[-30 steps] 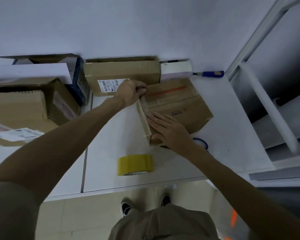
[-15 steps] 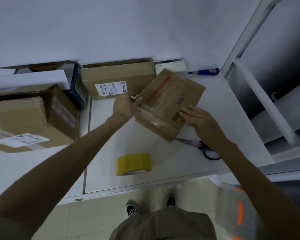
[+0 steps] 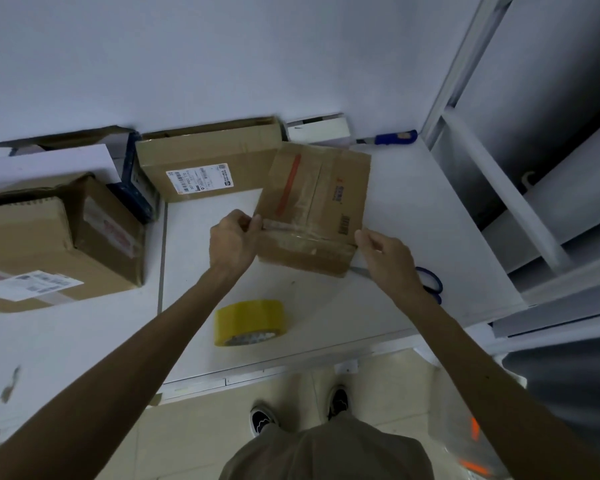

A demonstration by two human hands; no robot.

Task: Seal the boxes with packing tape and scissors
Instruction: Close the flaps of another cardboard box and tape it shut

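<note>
A small cardboard box [image 3: 329, 188] with a red stripe lies flat on the white table [image 3: 413, 209], a strip of clear tape across its near edge. My left hand [image 3: 232, 240] pinches the loose tape end at the box's left corner. My right hand [image 3: 383, 252] sits at the box's right near corner with fingers curled; whether it grips the box or tape is unclear. A yellow tape roll [image 3: 252, 322] lies on the table below the box. Blue-handled scissors [image 3: 430, 284] lie behind my right wrist, mostly hidden.
More cardboard boxes crowd the left and back: one with a shipping label [image 3: 205, 161], a large one [image 3: 56, 244] at far left. A blue-handled knife [image 3: 394, 137] lies by the wall. A white shelf frame [image 3: 499, 188] stands at right. The table edge runs near my feet.
The small box has turned so its long side faces me. My left hand moved to its left corner and pinches tape; my right hand slid from the top to the right corner.
</note>
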